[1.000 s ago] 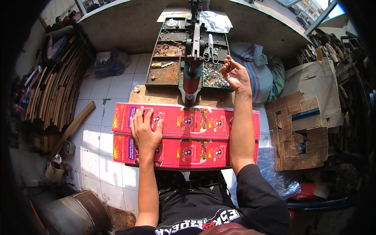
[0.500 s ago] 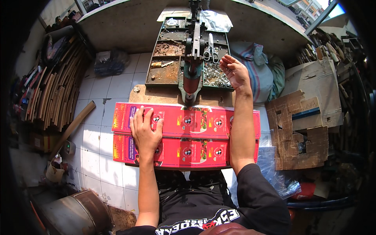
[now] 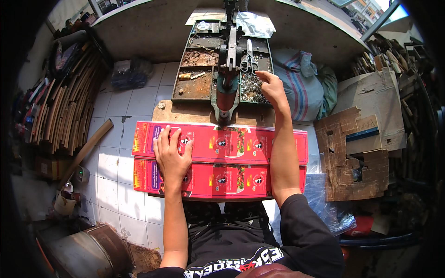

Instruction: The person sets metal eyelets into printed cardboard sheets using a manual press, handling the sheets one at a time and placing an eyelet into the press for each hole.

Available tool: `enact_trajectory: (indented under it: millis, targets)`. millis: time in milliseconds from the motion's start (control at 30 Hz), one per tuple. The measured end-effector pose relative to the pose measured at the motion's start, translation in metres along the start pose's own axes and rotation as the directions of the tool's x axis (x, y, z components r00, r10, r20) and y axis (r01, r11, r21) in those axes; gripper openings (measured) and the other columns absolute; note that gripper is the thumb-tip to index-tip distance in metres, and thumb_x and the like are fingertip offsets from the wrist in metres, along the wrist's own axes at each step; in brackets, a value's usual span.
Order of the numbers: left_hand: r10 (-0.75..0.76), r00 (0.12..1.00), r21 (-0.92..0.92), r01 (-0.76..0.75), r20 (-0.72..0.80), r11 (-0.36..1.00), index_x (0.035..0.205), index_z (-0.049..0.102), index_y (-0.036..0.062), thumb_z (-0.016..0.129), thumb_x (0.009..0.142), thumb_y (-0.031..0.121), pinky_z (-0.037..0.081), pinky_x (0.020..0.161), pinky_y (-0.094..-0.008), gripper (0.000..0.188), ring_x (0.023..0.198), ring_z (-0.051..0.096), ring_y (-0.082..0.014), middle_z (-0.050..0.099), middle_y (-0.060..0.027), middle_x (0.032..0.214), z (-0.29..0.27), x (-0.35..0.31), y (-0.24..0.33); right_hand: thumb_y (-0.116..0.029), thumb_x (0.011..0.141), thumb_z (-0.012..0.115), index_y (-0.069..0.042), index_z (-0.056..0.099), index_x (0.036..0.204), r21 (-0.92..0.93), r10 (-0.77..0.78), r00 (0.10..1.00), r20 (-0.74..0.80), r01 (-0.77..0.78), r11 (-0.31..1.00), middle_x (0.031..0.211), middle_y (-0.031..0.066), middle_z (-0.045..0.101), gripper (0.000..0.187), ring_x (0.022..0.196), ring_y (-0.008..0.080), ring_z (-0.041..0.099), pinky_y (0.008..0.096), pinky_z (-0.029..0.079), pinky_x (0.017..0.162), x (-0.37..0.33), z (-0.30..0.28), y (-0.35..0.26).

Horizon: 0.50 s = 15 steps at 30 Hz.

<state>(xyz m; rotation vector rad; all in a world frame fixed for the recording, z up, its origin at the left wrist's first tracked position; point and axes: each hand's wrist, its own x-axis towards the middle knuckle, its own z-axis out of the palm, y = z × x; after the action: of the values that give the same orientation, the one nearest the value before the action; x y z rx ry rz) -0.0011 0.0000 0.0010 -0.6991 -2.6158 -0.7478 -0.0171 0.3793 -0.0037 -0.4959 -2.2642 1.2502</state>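
Two red printed cardboard sheets (image 3: 204, 153) lie one nearer than the other across my lap, under the press. My left hand (image 3: 173, 155) rests flat on their left part, fingers spread over the farther sheet. A hand press (image 3: 226, 95) stands upright behind the sheets, its lower end close to the far sheet's back edge. My right hand (image 3: 272, 88) is over the right side of a compartment tray (image 3: 175, 85), beside small shiny metal pieces (image 3: 250, 85). Its index finger stretches left, apart from the thumb; the other fingers are partly hidden. I see nothing held in it.
Scissors (image 3: 250, 58) lie in the tray, above the metal pieces. A striped sack (image 3: 296, 88) stands right of the tray. Cut cardboard pieces (image 3: 333, 162) lean at the right, and stacked cardboard (image 3: 69, 102) fills the left. A metal drum (image 3: 88, 252) sits lower left.
My right hand has turned from palm up to palm down and shifted slightly left and nearer, with its index finger now pointing left. My left hand and the red sheets have stayed put.
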Motion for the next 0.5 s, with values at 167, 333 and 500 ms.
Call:
enact_trajectory:
  millis: [167, 333, 500]
  targets:
    - [-0.037, 0.998, -0.026, 0.038, 0.042, 0.999, 0.122, 0.064, 0.0061, 0.074, 0.082, 0.029, 0.027, 0.115, -0.0522, 0.048, 0.133, 0.045, -0.0361, 0.052, -0.0181, 0.140, 0.000, 0.000, 0.000, -0.011, 0.081, 0.065, -0.003, 0.064, 0.125, -0.407, -0.098, 0.981, 0.166, 0.159, 0.900, 0.128, 0.0212, 0.062, 0.044, 0.120, 0.0369, 0.058, 0.0385, 0.044, 0.106, -0.011, -0.003, -0.015]
    - [-0.027, 0.999, -0.024, 0.028, 0.039, 0.999, 0.122, 0.064, 0.0060, 0.075, 0.082, 0.029, 0.027, 0.115, -0.0523, 0.048, 0.133, 0.046, -0.0358, 0.052, -0.0181, 0.139, 0.000, 0.000, 0.000, -0.028, 0.079, 0.079, -0.011, 0.062, 0.130, -0.570, -0.042, 0.978, 0.203, 0.153, 0.807, 0.136, 0.0197, 0.056, 0.056, 0.125, 0.0371, 0.053, 0.0410, 0.043, 0.107, -0.018, 0.004, -0.021]
    - [-0.032, 0.999, -0.029, 0.033, 0.039, 0.999, 0.122, 0.065, 0.0059, 0.074, 0.082, 0.029, 0.027, 0.115, -0.0515, 0.047, 0.132, 0.046, -0.0362, 0.052, -0.0184, 0.139, 0.001, 0.000, 0.000, -0.033, 0.077, 0.081, -0.016, 0.066, 0.125, -0.624, -0.038, 0.989, 0.143, 0.120, 0.772, 0.133, 0.0130, 0.058, 0.053, 0.123, 0.0332, 0.055, 0.0426, 0.045, 0.103, -0.022, 0.009, -0.027]
